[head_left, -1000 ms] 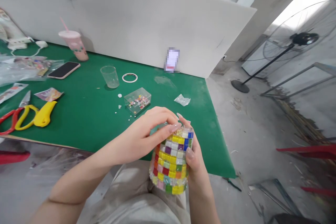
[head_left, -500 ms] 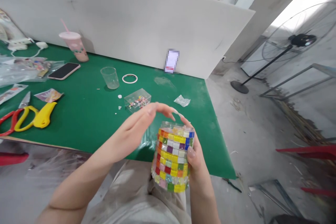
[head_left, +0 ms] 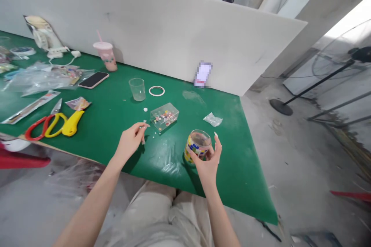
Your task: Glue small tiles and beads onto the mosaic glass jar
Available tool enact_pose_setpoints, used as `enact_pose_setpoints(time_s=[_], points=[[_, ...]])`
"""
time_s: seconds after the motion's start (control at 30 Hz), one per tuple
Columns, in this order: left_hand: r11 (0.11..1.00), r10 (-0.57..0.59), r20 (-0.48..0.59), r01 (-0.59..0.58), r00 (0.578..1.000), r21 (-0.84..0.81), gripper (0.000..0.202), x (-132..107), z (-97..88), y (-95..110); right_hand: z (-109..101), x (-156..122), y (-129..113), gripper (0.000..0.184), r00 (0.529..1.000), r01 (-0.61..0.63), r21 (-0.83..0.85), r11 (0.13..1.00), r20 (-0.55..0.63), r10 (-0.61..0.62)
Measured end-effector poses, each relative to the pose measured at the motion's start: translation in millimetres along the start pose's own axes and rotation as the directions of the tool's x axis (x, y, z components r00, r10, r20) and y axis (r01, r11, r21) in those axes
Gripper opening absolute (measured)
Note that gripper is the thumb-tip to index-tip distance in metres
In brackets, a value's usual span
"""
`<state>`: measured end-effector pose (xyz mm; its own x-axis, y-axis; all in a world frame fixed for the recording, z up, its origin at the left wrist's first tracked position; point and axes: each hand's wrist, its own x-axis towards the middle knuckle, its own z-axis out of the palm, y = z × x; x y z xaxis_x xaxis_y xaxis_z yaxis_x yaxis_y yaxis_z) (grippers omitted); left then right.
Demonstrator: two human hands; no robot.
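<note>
A clear glass jar [head_left: 197, 147] covered in coloured mosaic tiles stands at the front right of the green table. My right hand [head_left: 208, 162] is closed around its near side, thumb on the front and index finger raised by the rim. Left of it, my left hand [head_left: 132, 139] hovers low over the table with thumb and fingers pinched together. A tiny pale bit shows at the fingertips, too small to name. Just beyond that hand lies a clear plastic box [head_left: 164, 117] holding small coloured pieces. Behind the fingers sits a small white round piece [head_left: 145, 109].
A clear plastic cup [head_left: 137, 89], a white ring [head_left: 156, 91] and a crumpled clear packet [head_left: 213, 119] lie farther back. Scissors [head_left: 46, 124], a yellow-handled tool [head_left: 73, 123], a phone [head_left: 94, 80] and a pink tumbler [head_left: 106, 57] are on the left. A white partition [head_left: 162, 34] borders the table's back.
The jar has gone from being held up close to me to the tabletop, still in my right hand. My left hand has moved away from the jar, to the left, and its fingers have pinched together.
</note>
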<state>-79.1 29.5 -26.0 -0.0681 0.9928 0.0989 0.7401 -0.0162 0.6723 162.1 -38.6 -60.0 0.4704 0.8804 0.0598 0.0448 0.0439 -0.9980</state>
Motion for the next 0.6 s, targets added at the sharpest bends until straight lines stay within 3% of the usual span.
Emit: enact_pose_setpoints(time_s=[0.13, 0.23, 0.4, 0.6], points=[[0.988, 0.075, 0.075, -0.084, 0.994, 0.126, 0.028, 24.5, 19.1, -11.9, 12.2, 9.0, 19.1, 0.105, 0.993, 0.1, -0.086, 0.991, 0.074, -0.093], [0.966, 0.094, 0.147, -0.125, 0.985, 0.225, 0.034, 40.9, 29.4, -8.9, 15.6, 14.7, 25.3, 0.105, 0.99, 0.101, -0.17, 0.98, 0.117, -0.081], [0.916, 0.011, 0.233, -0.103, 0.972, 0.387, 0.033, 56.5, 39.9, -2.5, 15.0, 18.8, 21.5, 0.108, 0.991, 0.061, -0.283, 0.957, 0.134, -0.024], [0.875, -0.034, 0.292, -0.113, 0.956, 0.471, 0.033, 58.5, 40.6, 0.6, 9.0, 19.0, 15.3, 0.111, 0.982, 0.063, -0.272, 0.96, 0.19, -0.01]])
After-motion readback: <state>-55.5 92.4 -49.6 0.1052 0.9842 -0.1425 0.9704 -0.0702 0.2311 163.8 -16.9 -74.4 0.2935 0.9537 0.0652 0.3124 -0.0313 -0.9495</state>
